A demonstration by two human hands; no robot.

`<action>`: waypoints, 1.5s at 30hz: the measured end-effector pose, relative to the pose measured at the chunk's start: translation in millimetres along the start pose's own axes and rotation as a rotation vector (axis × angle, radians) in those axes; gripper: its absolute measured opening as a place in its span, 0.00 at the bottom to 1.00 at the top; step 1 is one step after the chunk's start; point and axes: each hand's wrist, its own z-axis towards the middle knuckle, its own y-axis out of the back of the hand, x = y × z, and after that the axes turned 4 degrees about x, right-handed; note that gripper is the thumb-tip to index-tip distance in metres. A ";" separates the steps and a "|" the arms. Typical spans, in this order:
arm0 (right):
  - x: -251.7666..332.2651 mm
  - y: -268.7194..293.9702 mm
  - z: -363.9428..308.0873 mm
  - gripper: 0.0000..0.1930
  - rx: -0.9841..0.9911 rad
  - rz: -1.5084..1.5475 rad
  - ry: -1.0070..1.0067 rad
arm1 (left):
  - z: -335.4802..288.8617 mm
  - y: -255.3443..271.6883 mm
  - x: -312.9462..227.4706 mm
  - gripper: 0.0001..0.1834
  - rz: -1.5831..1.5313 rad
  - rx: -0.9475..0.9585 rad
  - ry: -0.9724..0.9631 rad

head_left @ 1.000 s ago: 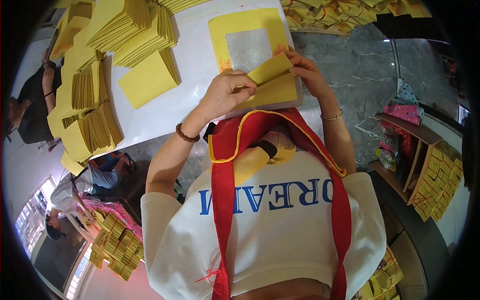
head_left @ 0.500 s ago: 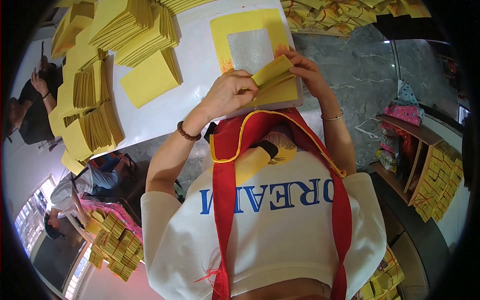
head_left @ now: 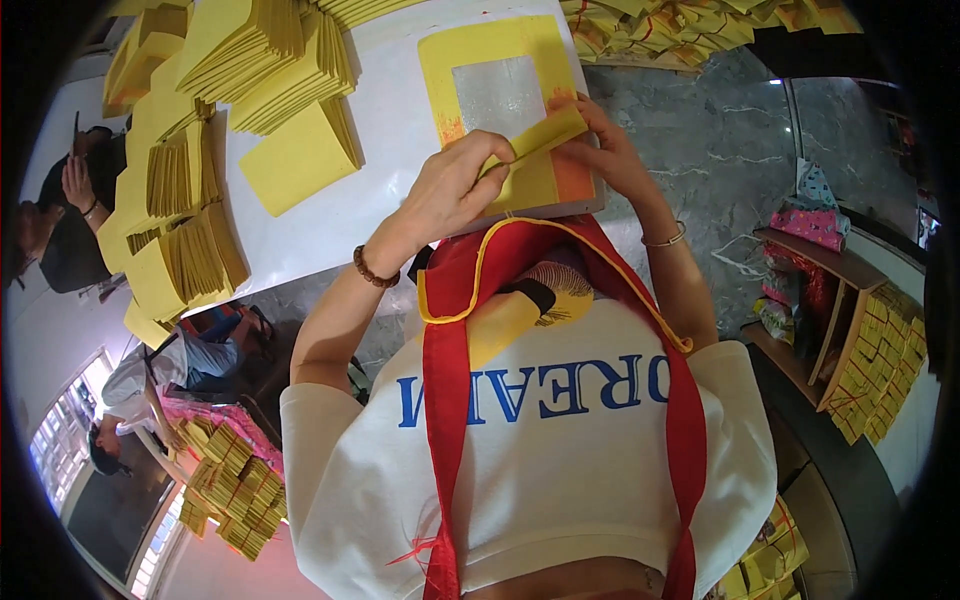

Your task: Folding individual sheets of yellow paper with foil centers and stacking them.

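Note:
A yellow sheet of paper [head_left: 440, 70] with a silver rectangle [head_left: 495, 95] and orange-tinted edges lies at the table's near right corner. Its near part is raised in a narrow folded strip [head_left: 548, 134]; whether strip and sheet are one piece I cannot tell. My left hand [head_left: 452, 185] pinches the strip's left end between thumb and bent fingers. At the other end, my right hand [head_left: 608, 148] has its fingers closed round the strip, partly behind it. Folded yellow papers [head_left: 300, 160] lie fanned in a stack left of the sheet.
More folded yellow stacks [head_left: 195, 255] line the white table's [head_left: 385, 150] left side. Bundled yellow papers [head_left: 660, 40] lie beyond the table. A wooden shelf [head_left: 815, 300] stands at right. Two other people are at left, one seated [head_left: 150, 375] near tied yellow bundles [head_left: 235, 490].
The strip between my hands has become narrower and flatter. My left hand has rolled over its end, and my right hand has shifted slightly, uncovering an orange patch on the paper below.

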 end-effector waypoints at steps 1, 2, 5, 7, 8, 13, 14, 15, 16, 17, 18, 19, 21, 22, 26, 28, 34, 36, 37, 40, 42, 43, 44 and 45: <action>-3.8 0.0 0.0 0.13 0.000 0.063 0.004 | -1.9 2.0 -0.1 0.18 -0.041 0.010 -0.005; -6.7 0.6 -0.6 0.11 -0.001 0.127 0.008 | -3.5 7.5 -0.5 0.18 -0.043 0.011 -0.004; -0.9 -2.5 1.4 0.07 -0.025 0.183 0.012 | -10.0 24.1 2.3 0.33 0.275 -0.020 -0.178; 1.8 -4.4 2.7 0.09 -0.010 0.196 0.025 | -9.6 21.1 29.9 0.31 0.454 -0.074 -0.218; 2.9 -4.2 2.6 0.11 -0.009 0.206 0.037 | -10.6 18.5 43.9 0.29 0.632 -0.117 -0.265; 4.2 -3.4 5.5 0.10 -0.039 -0.133 0.166 | -3.3 6.5 47.3 0.22 0.744 -0.257 -0.349; 8.4 -4.0 6.1 0.10 -0.073 -0.329 0.218 | -4.1 8.5 47.1 0.22 0.748 -0.266 -0.348; 12.6 -4.1 5.2 0.10 -0.070 -0.331 0.221 | -6.2 12.1 42.6 0.22 0.813 -0.257 -0.354; 17.5 -3.8 4.6 0.11 -0.123 -0.498 0.265 | -8.3 14.6 38.0 0.22 0.878 -0.248 -0.358; 22.8 -3.6 3.3 0.12 -0.177 -0.664 0.308 | -9.9 14.9 34.0 0.22 0.879 -0.253 -0.357; 29.6 -3.4 0.7 0.12 -0.173 -0.663 0.315 | -13.2 16.0 29.1 0.22 0.909 -0.235 -0.355; 35.7 -1.5 -3.1 0.12 -0.160 -0.769 0.355 | -16.1 17.2 24.9 0.21 0.938 -0.216 -0.353; 47.7 -0.9 -11.5 0.12 -0.147 -0.876 0.397 | -25.1 18.2 12.5 0.21 0.906 -0.204 -0.356; 52.7 -2.6 -16.8 0.12 -0.097 -0.867 0.404 | -28.8 18.0 9.3 0.21 0.873 -0.189 -0.355; 63.7 -5.5 -29.6 0.10 0.136 -0.599 0.238 | -36.6 12.7 17.4 0.16 0.521 -0.147 -0.285; 57.9 -8.2 -31.7 0.11 0.110 -0.574 0.191 | -36.2 6.7 26.2 0.15 0.401 -0.169 -0.181; 51.6 -17.8 -17.1 0.18 -0.091 -0.190 -0.240 | -9.7 -7.8 51.3 0.16 -0.210 -0.366 0.252; 53.9 -24.6 -10.5 0.20 -0.177 -0.032 -0.273 | -3.0 -9.4 56.3 0.16 -0.257 -0.396 0.333; 54.0 -27.5 -8.6 0.23 -0.233 0.072 -0.245 | -1.0 -9.9 55.3 0.16 -0.258 -0.393 0.331; 50.1 -28.4 -6.0 0.24 -0.281 0.123 -0.206 | 2.9 -4.8 47.7 0.15 -0.339 -0.390 0.395; 47.2 -27.8 -3.5 0.24 -0.273 0.069 -0.196 | 5.2 1.1 42.1 0.14 -0.302 -0.280 0.518; 46.2 -27.2 -2.0 0.22 -0.262 0.061 -0.268 | 5.4 1.1 45.3 0.14 -0.302 -0.281 0.518; 44.9 -26.9 -0.3 0.21 -0.250 0.052 -0.341 | 6.1 0.5 51.2 0.13 -0.302 -0.280 0.518; 41.6 -27.4 1.0 0.21 -0.251 0.052 -0.341 | 8.0 0.9 52.3 0.12 -0.303 -0.277 0.517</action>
